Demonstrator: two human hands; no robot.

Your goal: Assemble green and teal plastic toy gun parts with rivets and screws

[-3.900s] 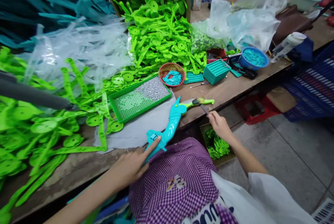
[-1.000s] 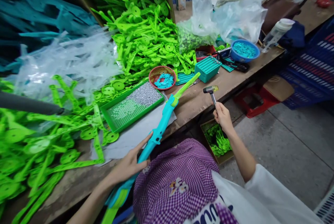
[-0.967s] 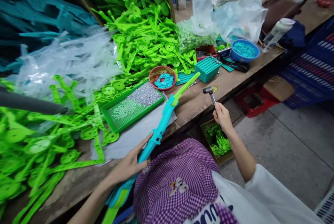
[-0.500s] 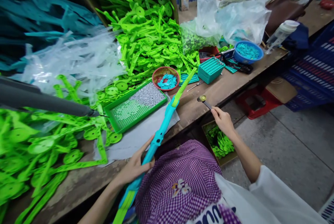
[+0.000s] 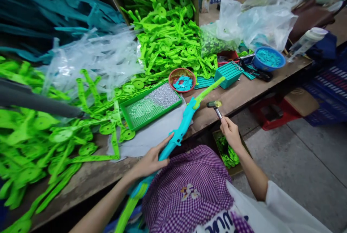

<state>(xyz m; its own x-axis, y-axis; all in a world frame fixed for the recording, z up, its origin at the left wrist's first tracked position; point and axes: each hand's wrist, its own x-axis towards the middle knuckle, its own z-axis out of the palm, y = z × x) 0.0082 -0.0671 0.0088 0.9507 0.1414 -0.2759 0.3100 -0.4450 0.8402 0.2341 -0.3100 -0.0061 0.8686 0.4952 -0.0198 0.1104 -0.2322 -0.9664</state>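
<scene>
My left hand [image 5: 150, 161] is closed round a long blue plastic part [image 5: 182, 126], which slants up over the bench edge. A green arm [image 5: 210, 90] is joined to its far end, and more green plastic [image 5: 130, 204] extends from its near end. In my right hand [image 5: 231, 131] is the handle of a small mallet [image 5: 214, 104] with a dark head and a yellowish face. The mallet is held in the air to the right of the blue part, not touching it. Left of the part, a green tray [image 5: 151, 120] of small silvery pieces rests on a grey sheet [image 5: 132, 149].
Green plastic arms [image 5: 173, 45] are heaped across the bench. A red basket [image 5: 182, 73], a teal box [image 5: 229, 73] and a blue bowl [image 5: 269, 59] stand along it. A dark rod [image 5: 38, 101] juts in from the left. Below are a box [image 5: 230, 157] and red stool [image 5: 267, 113].
The view has shifted, so the bench appears farther right. The blue part has rolled in my left hand, its side profile now showing. The mallet has turned, its head now lying crosswise.
</scene>
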